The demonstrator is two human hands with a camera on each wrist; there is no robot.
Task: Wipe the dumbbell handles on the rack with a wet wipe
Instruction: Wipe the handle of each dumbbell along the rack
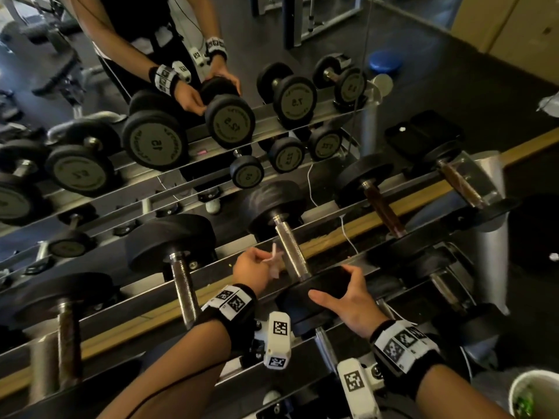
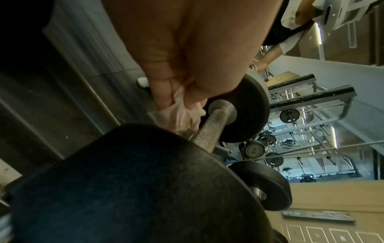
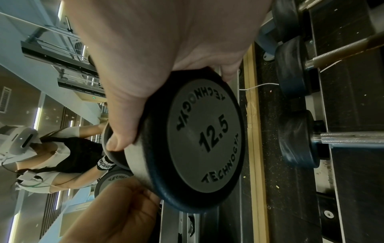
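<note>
Left hand curled, pinching a crumpled wet wipe between thumb and fingers, just left of the knurled handle of the 12.5 dumbbell. Right hand spread and cupped over the near head, thumb on one side of the rim, fingers round the other, steadying it on the rack. Handle's long axis running from that near head away to the far head, slightly leftward. Wipe beside the bar, at about its near half; touching or not, cannot tell, even from the left wrist view. Left hand plainly the nearer one for the wipe: probably a short move right onto the bar, then strokes along its length. More dumbbells left and right, handles parallel.
</note>
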